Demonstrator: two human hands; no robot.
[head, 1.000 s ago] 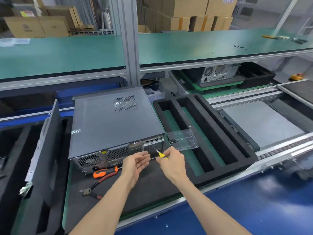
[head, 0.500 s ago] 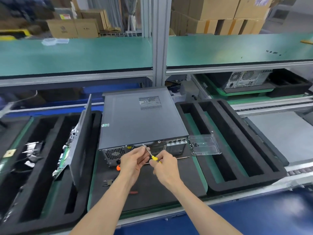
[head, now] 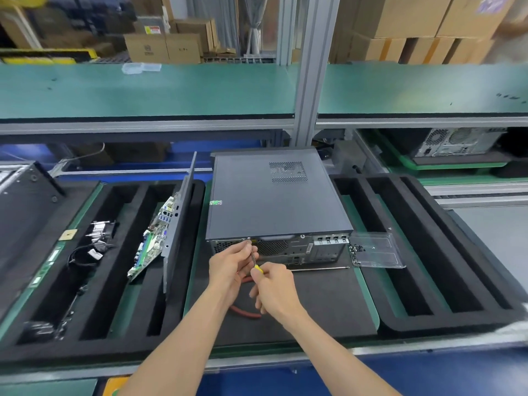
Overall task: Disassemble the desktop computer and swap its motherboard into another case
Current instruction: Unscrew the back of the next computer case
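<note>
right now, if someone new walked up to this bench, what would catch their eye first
Most likely the grey case lying flat at the centre, where the right hand holds a yellow screwdriver up to its rear panel and the left hand steadies the shaft near the tip. Next, the motherboard leaning against an upright panel in the foam tray to the left.

both forearms reach forward; left hand (head: pixel 233 260) pinches near its fingertips, right hand (head: pixel 275 287) curls in a grip, thumb up.
</note>
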